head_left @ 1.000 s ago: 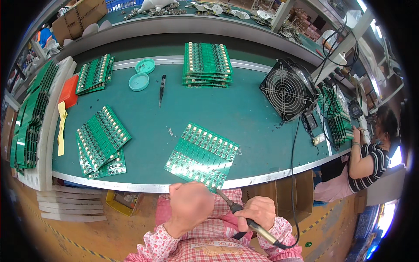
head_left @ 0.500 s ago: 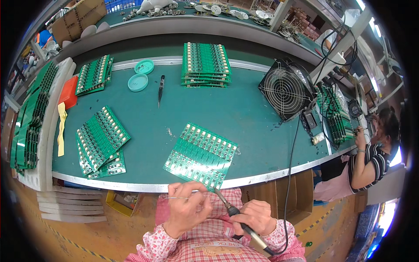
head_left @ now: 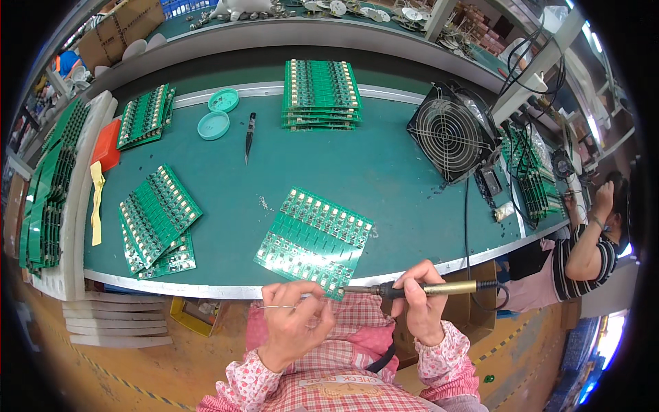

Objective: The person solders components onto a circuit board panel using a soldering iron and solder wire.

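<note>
A green circuit board panel (head_left: 312, 240) with rows of small parts lies at the table's front edge, its near corner reaching over the edge strip. My left hand (head_left: 295, 323) is closed on a thin strand of solder wire (head_left: 280, 306) beside that corner; its fingertips are at the panel's near edge. In my right hand (head_left: 420, 302), a soldering iron (head_left: 443, 288) lies almost level, gripped between thumb and fingers. The iron's tip points left and meets the panel's near right corner, as far as I can see. A dark cord trails from its right end.
Stacked green panels stand at the back middle (head_left: 321, 96), left (head_left: 161, 220) and far left (head_left: 48, 199). A black fan (head_left: 449, 134) sits at the right. Tweezers (head_left: 250, 137), round teal dishes (head_left: 213, 126) and a red box (head_left: 106, 145) lie behind. A co-worker (head_left: 583, 254) sits at the right.
My right hand has risen and turned the soldering iron from a steep slant to nearly level. My left hand stays almost in place. The co-worker's arm has lifted toward the head.
</note>
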`<control>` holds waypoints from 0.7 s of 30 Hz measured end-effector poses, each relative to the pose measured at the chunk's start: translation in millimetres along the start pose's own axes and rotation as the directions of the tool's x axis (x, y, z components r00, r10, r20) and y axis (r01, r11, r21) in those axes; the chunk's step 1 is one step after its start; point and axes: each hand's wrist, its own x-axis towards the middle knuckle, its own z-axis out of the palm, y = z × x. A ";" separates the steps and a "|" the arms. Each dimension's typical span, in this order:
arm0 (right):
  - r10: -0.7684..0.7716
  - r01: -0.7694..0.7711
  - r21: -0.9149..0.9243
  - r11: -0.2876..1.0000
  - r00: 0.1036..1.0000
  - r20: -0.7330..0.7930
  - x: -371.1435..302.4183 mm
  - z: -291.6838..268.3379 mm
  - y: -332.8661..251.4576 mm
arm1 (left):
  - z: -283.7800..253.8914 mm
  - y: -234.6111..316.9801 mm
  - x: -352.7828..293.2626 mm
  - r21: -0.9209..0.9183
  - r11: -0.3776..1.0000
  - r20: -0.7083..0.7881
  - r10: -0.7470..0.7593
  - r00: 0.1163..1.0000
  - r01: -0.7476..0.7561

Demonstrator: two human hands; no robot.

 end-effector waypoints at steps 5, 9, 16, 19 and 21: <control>0.047 -0.049 0.034 0.998 0.998 0.047 8.8 -0.3 6.2 | 1.4 -0.2 0.1 0.004 1.000 -0.002 -0.011 1.000 0.011; 0.063 -0.066 0.039 0.997 0.996 0.061 13.5 -0.1 6.2 | 1.7 -0.1 1.0 0.017 1.000 0.006 -0.011 1.000 0.010; 0.028 -0.027 -0.007 1.000 0.992 0.122 20.1 -7.3 11.6 | 2.6 2.0 4.5 0.037 0.999 0.001 -0.014 1.000 0.014; 0.002 -0.005 0.016 1.000 0.988 0.154 25.5 -9.3 13.8 | 0.5 2.1 5.0 0.042 0.999 0.017 -0.012 1.000 0.012; -0.013 0.010 0.018 1.000 0.980 0.198 29.8 -10.6 14.0 | -0.9 1.3 4.2 0.037 0.999 0.024 -0.012 1.000 0.011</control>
